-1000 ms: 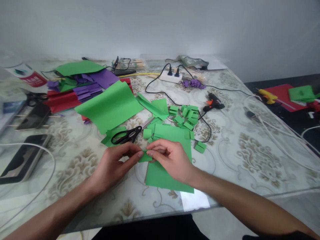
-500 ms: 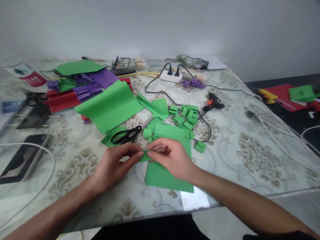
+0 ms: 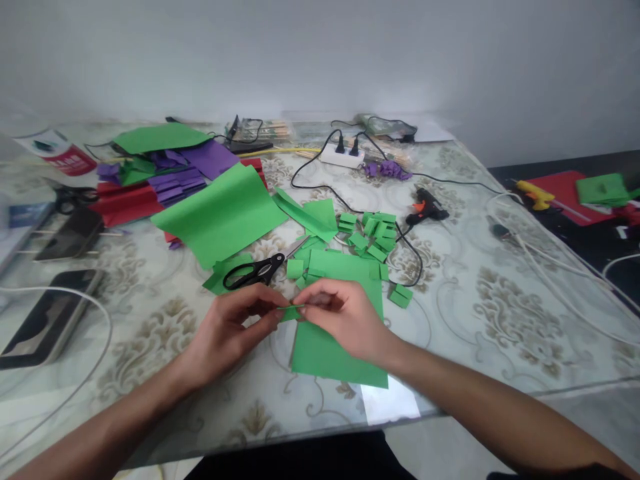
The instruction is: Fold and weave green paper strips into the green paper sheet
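Observation:
Between my two hands is a small folded piece of green paper [image 3: 290,312]. My left hand [image 3: 235,327] pinches its left end, and my right hand [image 3: 347,319] pinches its right end with thumb and fingers. Under the right hand lies a larger green sheet [image 3: 340,357], flat on the patterned table [image 3: 240,407]. Black-handled scissors [image 3: 260,270] rest just beyond the left hand, blades pointing away to the right. Several small folded green paper pieces [image 3: 375,233] lie in a pile past the sheet, and one more folded piece [image 3: 401,295] sits right of it.
A large curled green sheet [image 3: 223,213] lies left of centre, near purple and red papers [image 3: 130,200]. A black glue gun [image 3: 426,208] with a trailing cord is at right, and a white power strip [image 3: 343,156] is behind. Two phones [image 3: 47,320] and cables lie at left.
The small green piece has tilted and now shows a narrower face between my fingers. Both hands stay in nearly the same place.

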{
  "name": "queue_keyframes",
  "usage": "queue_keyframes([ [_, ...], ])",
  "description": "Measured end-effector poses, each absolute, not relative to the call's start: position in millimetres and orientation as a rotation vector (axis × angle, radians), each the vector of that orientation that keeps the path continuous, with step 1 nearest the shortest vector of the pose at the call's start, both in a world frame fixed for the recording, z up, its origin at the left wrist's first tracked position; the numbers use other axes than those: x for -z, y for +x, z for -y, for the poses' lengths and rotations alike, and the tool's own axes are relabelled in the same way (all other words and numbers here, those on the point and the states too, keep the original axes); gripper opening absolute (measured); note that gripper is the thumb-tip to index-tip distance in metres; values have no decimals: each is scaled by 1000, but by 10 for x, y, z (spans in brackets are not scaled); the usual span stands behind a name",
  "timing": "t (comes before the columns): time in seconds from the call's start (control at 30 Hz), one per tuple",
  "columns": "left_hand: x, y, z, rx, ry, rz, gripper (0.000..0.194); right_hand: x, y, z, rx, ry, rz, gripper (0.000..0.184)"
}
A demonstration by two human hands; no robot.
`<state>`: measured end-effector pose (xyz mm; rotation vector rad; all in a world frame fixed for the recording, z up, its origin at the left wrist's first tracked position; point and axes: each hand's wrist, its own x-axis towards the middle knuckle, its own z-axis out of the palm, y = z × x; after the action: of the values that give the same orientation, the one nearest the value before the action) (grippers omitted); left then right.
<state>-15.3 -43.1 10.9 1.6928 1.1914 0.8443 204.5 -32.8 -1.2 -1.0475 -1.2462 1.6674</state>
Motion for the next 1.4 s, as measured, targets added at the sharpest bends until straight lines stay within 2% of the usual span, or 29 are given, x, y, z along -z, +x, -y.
queue_keyframes([
  [0.23,-124,-155,378,-874,1410,-1046,9,-31,2084,282,-1788,-1043,1103,10],
  [0.47,-165,-186,397,-803,1387,-1037,12,-66,2104,270,-1802,-1072,1124,12],
  [0.87,-46,-152,424,-873,1723,-1123,12,47,2033,300,-1824,-998,1103,35],
  [1.0,-5,-153,440,-885,1718,-1190,18,52,2016,326,-1779,-1011,1107,33],
  [1.2,20,-139,439,-887,1783,-1217,15,27,2023,357,-1652,-1060,1233,22],
  [1.4,62,-155,435,-902,1783,-1236,17,30,2042,359,-1660,-1067,1303,20],
])
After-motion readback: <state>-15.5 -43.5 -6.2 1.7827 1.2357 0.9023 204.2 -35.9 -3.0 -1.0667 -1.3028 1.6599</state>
